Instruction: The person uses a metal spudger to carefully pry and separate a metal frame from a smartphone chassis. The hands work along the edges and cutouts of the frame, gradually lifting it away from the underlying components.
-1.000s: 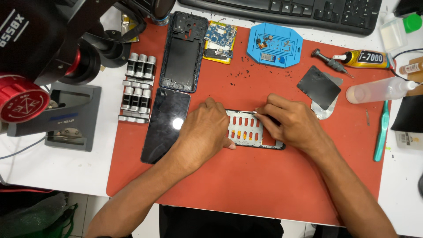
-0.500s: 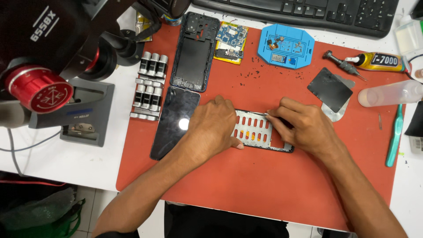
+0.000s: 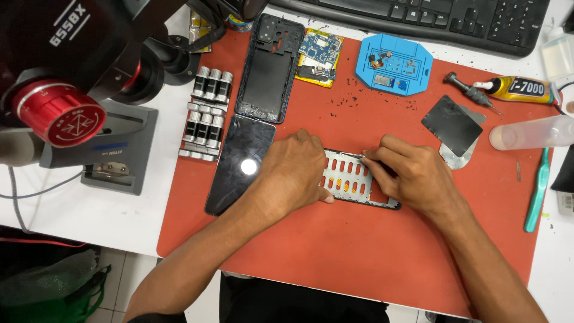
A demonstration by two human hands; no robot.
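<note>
Both hands, L [image 3: 297, 176] & R [image 3: 412, 176], press slotted phone frame [image 3: 350, 178] flat, long axis left-right.

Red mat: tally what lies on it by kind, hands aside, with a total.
Slotted phone frame under the left hand and right hand: 1
Black glass panel: 1
Black phone back housing: 1
Circuit board: 1
Blue parts tray: 1
Dark square plate: 1
Small screwdriver: 1
Total: 7
</note>
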